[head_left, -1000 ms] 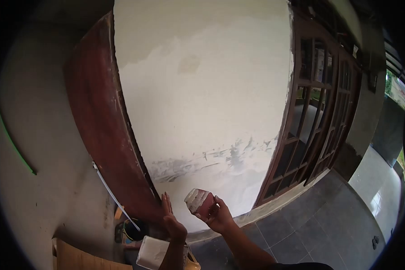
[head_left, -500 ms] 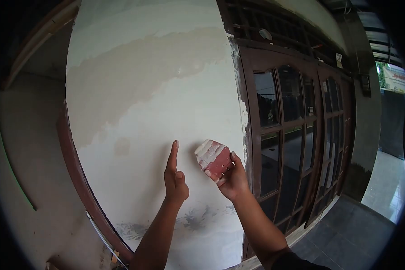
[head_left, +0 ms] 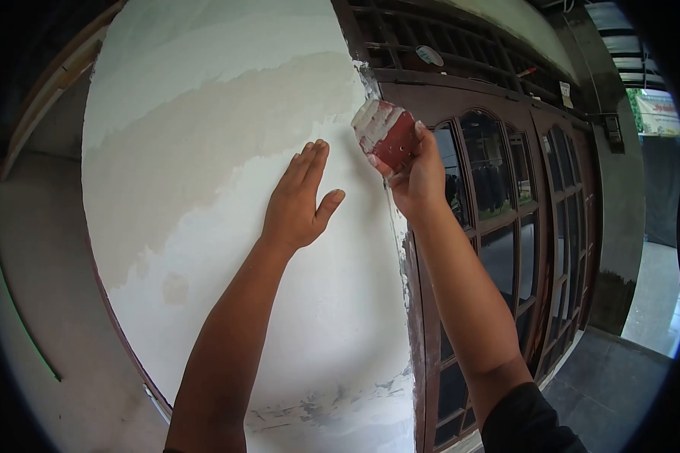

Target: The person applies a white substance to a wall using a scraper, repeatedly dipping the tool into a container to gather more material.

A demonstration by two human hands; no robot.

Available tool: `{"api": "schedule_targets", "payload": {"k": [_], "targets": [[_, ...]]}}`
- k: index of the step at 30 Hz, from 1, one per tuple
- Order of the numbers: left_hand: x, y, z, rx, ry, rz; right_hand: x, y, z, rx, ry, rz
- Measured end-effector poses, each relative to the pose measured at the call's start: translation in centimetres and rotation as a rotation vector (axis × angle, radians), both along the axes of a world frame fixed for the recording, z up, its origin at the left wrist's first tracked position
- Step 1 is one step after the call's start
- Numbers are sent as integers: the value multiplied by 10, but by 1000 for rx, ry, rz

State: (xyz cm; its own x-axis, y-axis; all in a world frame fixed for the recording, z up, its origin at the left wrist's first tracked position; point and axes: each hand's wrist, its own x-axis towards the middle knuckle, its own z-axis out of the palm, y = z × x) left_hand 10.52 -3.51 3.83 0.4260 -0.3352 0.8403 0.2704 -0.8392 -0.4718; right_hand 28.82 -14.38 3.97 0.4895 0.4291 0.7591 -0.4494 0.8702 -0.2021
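My right hand (head_left: 418, 175) grips a red plastic putty scraper (head_left: 395, 143) by its lower right side, thumb along the edge and fingers behind. Whitish putty coats the scraper's upper left part. It is raised near the wall's right edge, overlapping the door frame in this view. My left hand (head_left: 298, 200) lies flat against or very close over the wall (head_left: 332, 294), fingers stretched upward and thumb apart, with nothing in it. A darker, damp-looking beige band (head_left: 204, 143) crosses the upper wall above my left hand; paler white surface shows below it.
Right of the wall stands a brown wooden door (head_left: 499, 219) with glass panes, under a dark grille (head_left: 461, 45). Rough putty edges line the door frame. Dark floor tiles (head_left: 597, 385) lie at lower right. A grey wall (head_left: 45, 249) recedes on the left.
Both hands have moved up the wall. My left hand has turned from edge-on to palm toward the wall; the scraper has risen toward the wall's upper right edge. The view has shifted slightly.
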Motion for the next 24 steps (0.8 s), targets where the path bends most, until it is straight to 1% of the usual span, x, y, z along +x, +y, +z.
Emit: {"api": "schedule_targets", "payload": {"k": [2, 3, 4, 5, 7, 8, 10, 11, 12, 14, 15, 17, 22, 24], "targets": [[8, -1, 13, 98, -7, 143, 8, 2, 20, 49, -36, -54], [11, -1, 16, 98, -10, 157, 13, 5, 29, 58, -43, -62], [15, -2, 22, 157, -26, 211, 18, 8, 39, 63, -51, -49], [18, -1, 24, 211, -42, 267, 22, 11, 47, 64, -78, -131], [22, 10, 22, 222, -68, 307, 30, 21, 61, 73, -126, -293], [24, 15, 20, 236, -89, 331, 34, 26, 63, 75, -133, -279], [24, 16, 20, 254, -96, 339, 38, 30, 67, 103, -377, -759], [23, 15, 19, 270, -96, 336, 40, 32, 64, 48, -432, -864], [23, 15, 20, 273, -105, 347, 43, 40, 66, 58, -440, -855], [23, 14, 19, 265, -137, 341, 50, 62, 67, 447, -510, -1396], [23, 14, 19, 265, -142, 347, 50, 68, 67, 452, -513, -1390], [23, 15, 19, 262, -165, 321, 46, 81, 65, 473, -531, -1596], [22, 14, 18, 264, -189, 333, 34, 99, 64, 432, -537, -1637], [22, 14, 19, 268, -200, 341, 32, 101, 64, 340, -575, -1688]]}}
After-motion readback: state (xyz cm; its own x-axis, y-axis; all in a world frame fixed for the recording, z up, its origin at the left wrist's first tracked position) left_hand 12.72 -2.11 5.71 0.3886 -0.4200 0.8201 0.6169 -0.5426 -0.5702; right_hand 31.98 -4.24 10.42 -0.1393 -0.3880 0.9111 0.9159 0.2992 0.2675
